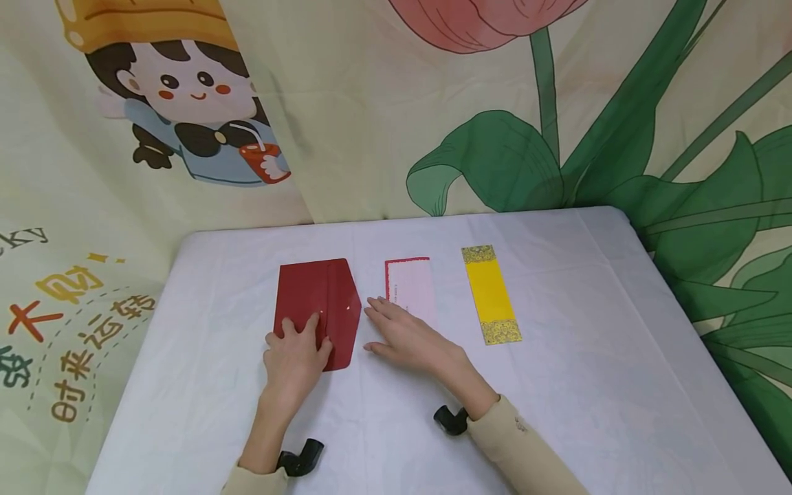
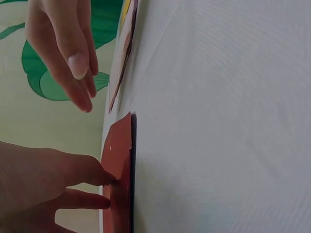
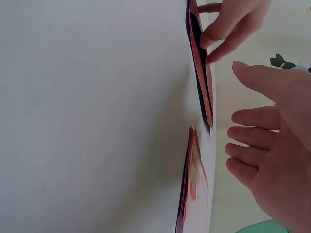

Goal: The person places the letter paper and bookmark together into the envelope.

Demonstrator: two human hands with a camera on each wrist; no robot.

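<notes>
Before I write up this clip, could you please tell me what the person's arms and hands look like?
The left hand and right hand are bare, with no gloves or rings visible. The left sleeve and right sleeve are beige; the right bears a small dark marking. A black, elbow-shaped piece sits at each wrist.

1. On the left we see a plain dark red envelope (image 1: pixel 302 285).
2. To its right we see a pale pink card (image 1: pixel 414 282), edged red along its far and left sides.
3. Farther right, we see a bright yellow strip (image 1: pixel 491 292), dark scrollwork patterning its near and far ends.
4. Near us, the sleeves (image 1: pixel 526 447) are beige.
5. At the far side we see a cream backdrop (image 1: pixel 346 103) printed with green leaves (image 1: pixel 513 161) and a pink flower (image 1: pixel 489 20).
</notes>
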